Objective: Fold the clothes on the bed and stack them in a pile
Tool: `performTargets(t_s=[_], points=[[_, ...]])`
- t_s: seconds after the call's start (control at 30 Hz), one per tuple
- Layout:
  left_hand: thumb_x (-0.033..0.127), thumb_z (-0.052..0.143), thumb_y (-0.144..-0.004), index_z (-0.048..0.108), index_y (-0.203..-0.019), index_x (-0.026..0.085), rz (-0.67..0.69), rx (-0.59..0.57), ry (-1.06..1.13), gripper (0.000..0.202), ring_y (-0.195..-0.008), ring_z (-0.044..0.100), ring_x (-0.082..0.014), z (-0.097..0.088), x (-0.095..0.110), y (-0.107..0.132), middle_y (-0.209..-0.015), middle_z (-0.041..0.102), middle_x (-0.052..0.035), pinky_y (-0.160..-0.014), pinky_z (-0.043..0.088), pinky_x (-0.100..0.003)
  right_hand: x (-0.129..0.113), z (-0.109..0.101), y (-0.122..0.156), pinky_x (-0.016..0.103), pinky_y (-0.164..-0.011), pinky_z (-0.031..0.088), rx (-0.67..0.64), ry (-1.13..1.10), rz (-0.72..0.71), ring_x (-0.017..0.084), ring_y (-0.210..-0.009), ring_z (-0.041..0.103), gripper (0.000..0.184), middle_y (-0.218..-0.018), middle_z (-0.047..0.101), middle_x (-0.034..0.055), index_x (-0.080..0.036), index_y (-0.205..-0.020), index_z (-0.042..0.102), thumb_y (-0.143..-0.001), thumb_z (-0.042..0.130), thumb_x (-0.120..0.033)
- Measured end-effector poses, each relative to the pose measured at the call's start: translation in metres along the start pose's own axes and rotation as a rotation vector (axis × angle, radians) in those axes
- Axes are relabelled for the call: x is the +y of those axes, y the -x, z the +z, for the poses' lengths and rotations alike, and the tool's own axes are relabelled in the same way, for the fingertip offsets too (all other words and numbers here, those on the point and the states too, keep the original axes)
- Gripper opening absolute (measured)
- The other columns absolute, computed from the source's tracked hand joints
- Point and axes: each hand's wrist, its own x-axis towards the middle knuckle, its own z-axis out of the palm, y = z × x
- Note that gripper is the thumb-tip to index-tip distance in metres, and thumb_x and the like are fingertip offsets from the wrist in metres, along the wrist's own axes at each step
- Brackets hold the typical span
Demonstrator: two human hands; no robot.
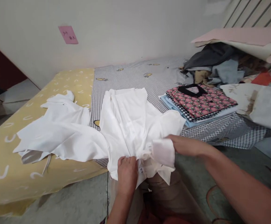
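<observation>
A white shirt (130, 121) is spread at the bed's front edge, its tagged end hanging toward my lap. My left hand (127, 171) has its fingers curled closed on the cloth at that near end, just left of the small label. To the right, my right hand (174, 143) is at a raised flap of the shirt. The flap and loose cloth hide its fingers, so its grip does not show. Another white garment (63, 133) lies crumpled on the left, with a thin strap hanging down; its right end meets the shirt.
A yellow sheet (0, 155) and a checked sheet (130, 74) cover the bed. On the right is a folded stack topped by a pink patterned garment (203, 101). Behind it are heaped clothes (214, 59) and a stained white sack (263, 102). A wall stands at the back.
</observation>
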Motion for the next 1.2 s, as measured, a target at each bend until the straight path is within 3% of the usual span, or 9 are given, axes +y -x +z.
performTargets(t_s=[0.17,0.33,0.53,0.7,0.8,0.93,1.03,1.1,1.2], points=[[0.016,0.049,-0.098,0.059,-0.074,0.022,0.014,0.02,-0.021,0.026,-0.066,0.062,-0.0185,0.002,-0.002,0.001,-0.063,0.063,0.002,-0.088,0.041,-0.036,-0.057,-0.063,-0.095,0.047,-0.098,0.053,0.301,-0.701,-0.16,0.026,-0.106,0.067,0.043,-0.116,0.071,0.0098,-0.022,-0.119,0.061,-0.089,0.06,-0.053],[0.019,0.048,-0.099,0.061,-0.078,0.021,0.011,0.027,-0.04,0.026,-0.066,0.063,-0.0196,0.005,-0.003,0.003,-0.063,0.064,0.0011,-0.087,0.042,-0.037,-0.039,-0.078,-0.134,0.045,-0.106,0.043,0.7,-0.344,0.04,0.022,-0.118,0.06,0.058,-0.142,0.056,0.0131,-0.024,-0.138,0.049,-0.084,0.068,-0.03],[0.022,0.044,-0.101,0.06,-0.076,0.021,-0.019,0.045,0.002,0.03,-0.063,0.063,-0.019,0.005,-0.002,0.003,-0.062,0.064,0.0007,-0.087,0.042,-0.037,-0.007,-0.024,-0.071,0.03,-0.073,0.049,0.266,0.011,0.138,0.017,-0.072,0.066,0.024,-0.087,0.072,0.0061,-0.018,-0.084,0.066,-0.092,0.05,-0.035],[0.022,0.046,-0.1,0.06,-0.076,0.021,-0.026,0.048,0.03,0.028,-0.062,0.062,-0.0183,0.002,-0.001,0.002,-0.061,0.063,0.0018,-0.086,0.041,-0.035,0.008,0.047,-0.025,0.033,-0.072,0.048,0.066,0.616,0.187,0.027,-0.091,0.069,0.043,-0.118,0.069,0.0095,-0.026,-0.115,0.068,-0.076,0.075,-0.043],[0.02,0.048,-0.1,0.06,-0.077,0.022,-0.012,0.04,0.039,0.026,-0.063,0.063,-0.0182,0.001,-0.001,0.001,-0.062,0.064,0.0028,-0.085,0.04,-0.035,0.014,0.062,-0.026,0.035,-0.073,0.048,-0.007,0.735,0.252,0.029,-0.09,0.071,0.013,-0.097,0.073,0.01,-0.022,-0.092,0.073,-0.084,0.065,-0.029],[0.02,0.046,-0.1,0.06,-0.075,0.022,-0.003,0.049,0.007,0.028,-0.061,0.062,-0.0181,0.002,-0.001,0.001,-0.061,0.063,0.0025,-0.084,0.04,-0.035,-0.006,0.026,-0.045,0.036,-0.074,0.051,0.025,0.042,0.167,0.024,-0.081,0.07,0.028,-0.081,0.072,0.0064,-0.021,-0.086,0.069,-0.092,0.055,-0.044],[0.02,0.044,-0.101,0.059,-0.074,0.021,-0.001,0.061,-0.019,0.031,-0.061,0.061,-0.0184,0.003,-0.002,0.002,-0.06,0.062,0.0017,-0.084,0.041,-0.036,-0.028,-0.009,-0.053,0.037,-0.094,0.05,0.22,-0.522,-0.221,0.022,-0.112,0.065,0.044,-0.127,0.067,0.0052,-0.031,-0.123,0.061,-0.086,0.063,-0.055],[0.02,0.045,-0.1,0.06,-0.075,0.021,-0.001,0.06,-0.013,0.03,-0.061,0.061,-0.0184,0.003,-0.001,0.002,-0.06,0.063,0.0016,-0.084,0.041,-0.036,-0.03,-0.017,-0.054,0.038,-0.105,0.044,0.335,-0.597,-0.323,0.021,-0.129,0.055,0.053,-0.146,0.055,0.0016,-0.037,-0.132,0.055,-0.083,0.068,-0.053],[0.019,0.047,-0.099,0.06,-0.075,0.022,-0.011,0.041,0.004,0.028,-0.063,0.062,-0.0181,0.002,0.0,0.002,-0.063,0.064,0.0018,-0.084,0.041,-0.036,-0.006,-0.003,-0.052,0.041,-0.102,0.046,0.434,-0.393,-0.121,0.023,-0.115,0.062,0.035,-0.125,0.068,0.0054,-0.028,-0.114,0.066,-0.086,0.063,-0.048]])
